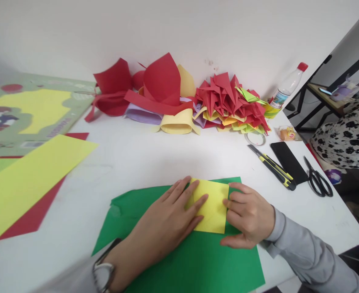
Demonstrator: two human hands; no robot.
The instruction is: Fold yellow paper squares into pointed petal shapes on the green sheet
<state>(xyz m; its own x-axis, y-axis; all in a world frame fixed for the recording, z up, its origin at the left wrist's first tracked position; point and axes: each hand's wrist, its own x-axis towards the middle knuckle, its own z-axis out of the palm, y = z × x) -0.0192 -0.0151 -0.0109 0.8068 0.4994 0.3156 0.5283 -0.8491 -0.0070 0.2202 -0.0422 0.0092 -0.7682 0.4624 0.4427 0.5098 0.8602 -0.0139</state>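
Note:
A folded square of yellow paper [212,211] lies on a large green sheet [194,264] near the front of the table. My left hand [173,211] rests flat across the paper's left side, fingers stretched out and spread. At the right edge is my right hand [248,213], its fingers curled against the paper and a fingertip on its surface. The right thumb sits apart, lower down over the green sheet. Part of the square's left side is hidden under my left fingers.
Long yellow paper [45,179] overlaps a red sheet [33,215] at left, near a green printed pad [75,110]. Behind stand red paper hats [162,77] and a folded red paper pile [225,93]. A cutter [272,167], black phone [289,162], scissors [318,181] and bottle [286,89] are right.

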